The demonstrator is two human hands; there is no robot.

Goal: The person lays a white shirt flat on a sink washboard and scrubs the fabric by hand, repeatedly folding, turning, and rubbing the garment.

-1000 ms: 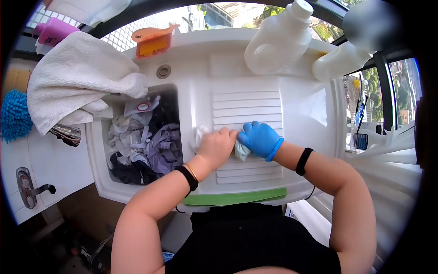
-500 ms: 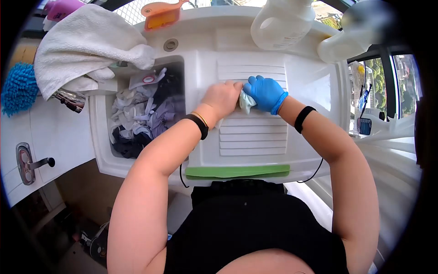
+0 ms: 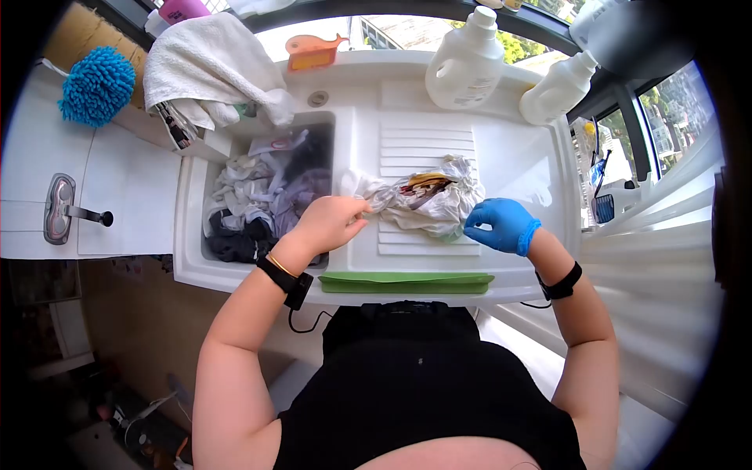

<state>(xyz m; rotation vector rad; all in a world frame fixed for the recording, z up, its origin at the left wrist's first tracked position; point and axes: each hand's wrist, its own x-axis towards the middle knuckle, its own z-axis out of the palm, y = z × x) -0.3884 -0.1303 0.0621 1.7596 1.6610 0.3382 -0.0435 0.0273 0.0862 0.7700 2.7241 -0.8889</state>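
Note:
A crumpled white garment (image 3: 439, 213) with a brown and yellow printed patch lies across the ribbed washboard (image 3: 427, 141) of the white sink. At the garment's twisted left end is my bare left hand (image 3: 329, 223); its fingertips reach the cloth while the thumb stands apart from them. My right hand (image 3: 503, 225), in a blue glove, is at the garment's right edge, finger and thumb pinched together on the cloth. In the basin to the left lies a heap of white, lilac and dark clothes (image 3: 251, 192).
Two white detergent bottles (image 3: 467, 66) stand on the back ledge, beside an orange whale-shaped item (image 3: 312, 53). A white towel (image 3: 211, 66) hangs at the back left near a blue chenille mop head (image 3: 98, 86). A green strip (image 3: 407, 283) runs along the front edge.
The cloth bunched between my hands is now spread over the washboard. My hands have moved apart and nearer to me, left hand to the left, right hand to the right. The view has shifted.

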